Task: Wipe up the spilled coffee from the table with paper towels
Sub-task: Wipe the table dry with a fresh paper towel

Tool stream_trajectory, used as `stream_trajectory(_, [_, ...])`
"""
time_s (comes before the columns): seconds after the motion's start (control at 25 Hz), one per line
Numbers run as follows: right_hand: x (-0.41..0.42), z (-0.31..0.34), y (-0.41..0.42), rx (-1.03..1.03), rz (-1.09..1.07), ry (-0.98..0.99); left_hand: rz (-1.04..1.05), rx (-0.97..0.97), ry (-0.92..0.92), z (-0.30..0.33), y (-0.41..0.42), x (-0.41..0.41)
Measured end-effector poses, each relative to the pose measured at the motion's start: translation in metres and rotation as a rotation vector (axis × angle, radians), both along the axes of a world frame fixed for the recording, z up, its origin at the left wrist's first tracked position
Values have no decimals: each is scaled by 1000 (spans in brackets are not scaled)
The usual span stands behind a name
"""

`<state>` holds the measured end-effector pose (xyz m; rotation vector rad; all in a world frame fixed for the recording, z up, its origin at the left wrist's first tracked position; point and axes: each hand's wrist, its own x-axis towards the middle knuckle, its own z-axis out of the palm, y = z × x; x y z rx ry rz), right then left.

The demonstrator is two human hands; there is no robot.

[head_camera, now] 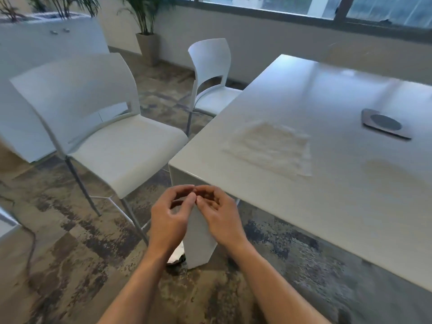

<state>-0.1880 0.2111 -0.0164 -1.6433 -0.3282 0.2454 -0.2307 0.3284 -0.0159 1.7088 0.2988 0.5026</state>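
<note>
A white paper towel (271,148) lies flat on the white table (304,218), stained pale brown where it has soaked up coffee. To its right a faint tan coffee patch (388,169) spreads on the tabletop. My left hand (169,217) and my right hand (218,215) hover together in front of the table's near corner, below its edge. Their fingers are loosely curled and the fingertips touch each other. I see nothing held in either hand. Both hands are well short of the towel.
A dark flat coaster-like plate (383,122) lies on the table at the right. Two white chairs (109,136) (211,73) stand left of the table on patterned carpet. The table's white leg (198,242) stands behind my hands. Potted plants and a window line the back.
</note>
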Motion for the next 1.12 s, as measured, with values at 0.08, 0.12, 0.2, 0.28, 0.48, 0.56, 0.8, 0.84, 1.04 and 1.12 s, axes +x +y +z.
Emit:
stream_trajectory(0.08, [4,17,-21,-35,-75,-65,-40,102,-21,14,-11,7])
stream_trajectory(0.12, [6,24,-31,-53,-121,-100,-61,151,-32,20,-16,10])
stream_trajectory(0.2, [13,35,-54,-105,-228,-168,-116,235,-41,29,-30,19])
stream_trajectory(0.28, [21,42,-81,-201,-360,-233,-195,324,-51,34,-45,28])
stream_trajectory(0.48, [50,34,-154,-728,-521,-330,-379,586,-78,46,-95,64])
stream_trajectory(0.56, [62,28,-172,-903,-426,-332,-437,692,-22,46,-115,84])
stream_trajectory(0.8, [77,24,-195,-1077,-237,-303,-440,952,160,27,-151,131])
stream_trajectory(0.84, [77,23,-197,-1068,-234,-308,-423,978,177,23,-154,137])
stream_trajectory(1.04, [77,22,-199,-1048,-216,-305,-251,1031,148,16,-162,155])
stream_trajectory(1.12, [78,21,-199,-1029,-210,-296,-182,1029,90,15,-164,157])
